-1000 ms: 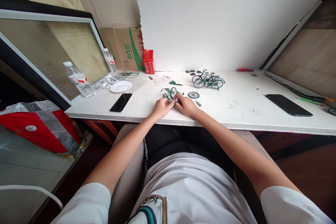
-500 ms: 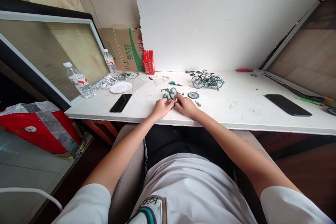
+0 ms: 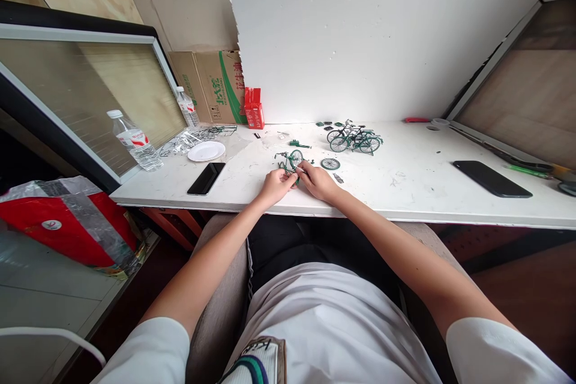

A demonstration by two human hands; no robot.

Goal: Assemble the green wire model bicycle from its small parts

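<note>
A small green model bicycle (image 3: 294,159), with one spoked wheel showing, stands in front of me near the table's front edge. My left hand (image 3: 275,186) is closed on its near end. From the right, my right hand (image 3: 315,181) pinches at the same end, its fingertips close to the left ones. A thin, pale piece shows at the right fingertips, too small to name. The fingers hide the bicycle's near part. Just right of my right hand lie a loose green-rimmed wheel (image 3: 330,164) and a small dark part (image 3: 338,178). Beyond the bicycle lies a green part (image 3: 299,144).
Further back stand finished-looking model bicycles (image 3: 355,139). To the left are a black phone (image 3: 206,179), a white plate (image 3: 206,151), a water bottle (image 3: 135,141), a cut parts frame (image 3: 222,131) and a red box (image 3: 254,109). Another dark phone (image 3: 491,179) lies right.
My right fingers have turned slightly at the model bicycle, and less of the thin pale piece shows. The whole view has shifted a little; both hands stay at the same spot.
</note>
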